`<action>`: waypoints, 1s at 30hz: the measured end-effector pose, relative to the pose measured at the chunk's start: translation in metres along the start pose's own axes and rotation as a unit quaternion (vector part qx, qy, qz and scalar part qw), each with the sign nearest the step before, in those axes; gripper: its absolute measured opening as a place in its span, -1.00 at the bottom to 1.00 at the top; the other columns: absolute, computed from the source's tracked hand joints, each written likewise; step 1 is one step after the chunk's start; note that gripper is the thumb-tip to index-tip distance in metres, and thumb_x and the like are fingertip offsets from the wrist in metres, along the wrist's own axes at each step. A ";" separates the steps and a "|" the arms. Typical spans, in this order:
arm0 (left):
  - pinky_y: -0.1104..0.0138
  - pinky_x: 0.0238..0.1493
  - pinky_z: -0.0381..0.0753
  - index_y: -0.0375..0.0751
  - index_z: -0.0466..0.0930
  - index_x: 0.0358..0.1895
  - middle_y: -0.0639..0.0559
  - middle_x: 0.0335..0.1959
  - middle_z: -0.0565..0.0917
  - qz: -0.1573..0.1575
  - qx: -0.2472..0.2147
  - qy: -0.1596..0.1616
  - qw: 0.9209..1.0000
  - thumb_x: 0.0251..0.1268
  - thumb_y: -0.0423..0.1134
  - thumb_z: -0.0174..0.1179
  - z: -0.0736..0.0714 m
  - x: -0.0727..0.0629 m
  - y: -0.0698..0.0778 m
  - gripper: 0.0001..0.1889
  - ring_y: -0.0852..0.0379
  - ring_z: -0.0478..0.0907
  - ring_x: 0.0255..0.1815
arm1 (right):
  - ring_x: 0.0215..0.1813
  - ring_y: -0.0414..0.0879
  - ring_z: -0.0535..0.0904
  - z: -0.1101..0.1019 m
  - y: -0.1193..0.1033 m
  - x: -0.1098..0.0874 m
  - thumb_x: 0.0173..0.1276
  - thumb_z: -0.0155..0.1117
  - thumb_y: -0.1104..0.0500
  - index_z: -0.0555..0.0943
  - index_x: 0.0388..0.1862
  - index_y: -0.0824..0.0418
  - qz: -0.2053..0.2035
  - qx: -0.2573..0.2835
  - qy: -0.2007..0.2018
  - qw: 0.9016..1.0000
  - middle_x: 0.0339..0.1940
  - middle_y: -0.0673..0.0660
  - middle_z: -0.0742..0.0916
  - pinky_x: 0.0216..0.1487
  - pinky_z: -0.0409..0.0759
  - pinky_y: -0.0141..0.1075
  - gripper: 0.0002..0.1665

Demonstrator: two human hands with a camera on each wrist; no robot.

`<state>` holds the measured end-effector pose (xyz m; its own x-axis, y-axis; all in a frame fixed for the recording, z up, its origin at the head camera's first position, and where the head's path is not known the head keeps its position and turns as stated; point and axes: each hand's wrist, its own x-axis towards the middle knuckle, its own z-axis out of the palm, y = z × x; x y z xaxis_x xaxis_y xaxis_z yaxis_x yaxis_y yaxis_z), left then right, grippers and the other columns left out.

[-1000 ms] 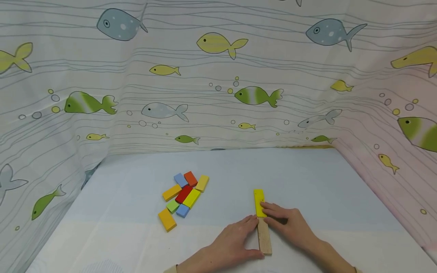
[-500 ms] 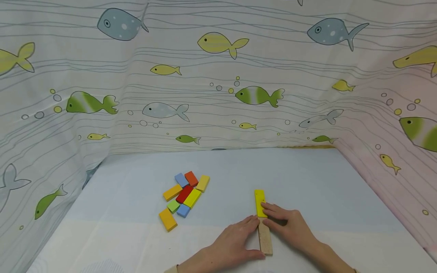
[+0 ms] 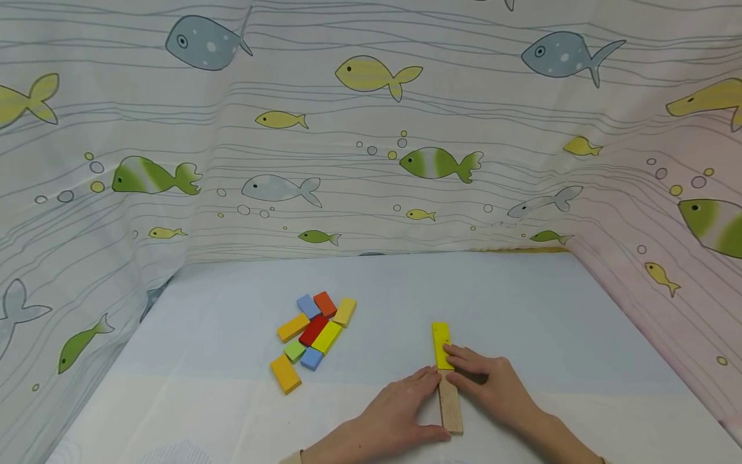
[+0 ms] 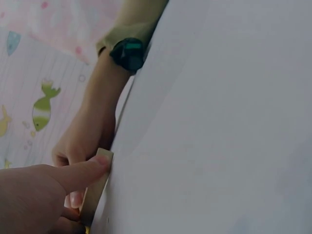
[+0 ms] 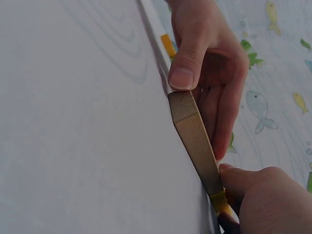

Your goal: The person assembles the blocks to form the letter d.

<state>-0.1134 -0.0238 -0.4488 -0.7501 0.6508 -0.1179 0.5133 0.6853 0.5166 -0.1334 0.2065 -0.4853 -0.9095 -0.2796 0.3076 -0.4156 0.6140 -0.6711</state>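
Note:
On the table a plain wooden block (image 3: 449, 406) lies end to end with a yellow block (image 3: 441, 341), forming one straight line. My left hand (image 3: 394, 412) spans the plain block, thumb at its near end and fingertips on its left side by the joint. My right hand (image 3: 493, 383) comes from the right, fingertips on the yellow block and thumb against the plain block just below the joint. In the right wrist view the left thumb presses the near end face of the wooden block (image 5: 197, 146). Most of the yellow block is hidden there by the right fingers.
To the left lies a loose cluster of coloured blocks, including a red block (image 3: 313, 330), a green block (image 3: 294, 350) and an orange block (image 3: 285, 374). A fish-patterned cloth (image 3: 359, 148) hangs behind and at both sides of the pale table (image 3: 232, 412).

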 end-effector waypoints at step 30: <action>0.04 0.32 0.53 -0.01 0.35 0.47 0.11 0.39 0.50 -0.053 -0.070 0.084 0.993 0.32 0.06 0.30 -0.049 -0.021 -0.040 -0.31 0.04 0.46 0.36 | 0.27 -0.06 0.60 0.001 -0.001 0.000 0.25 0.46 -0.07 0.74 0.08 0.07 -0.004 -0.003 -0.002 1.000 0.18 -0.22 0.69 0.24 0.58 -0.07 -0.55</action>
<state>-0.1391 -0.0807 -0.4256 -0.8615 0.5060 -0.0412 0.3737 0.6870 0.6232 -0.1331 0.2048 -0.4849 -0.9063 -0.2871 0.3103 -0.4227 0.6165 -0.6643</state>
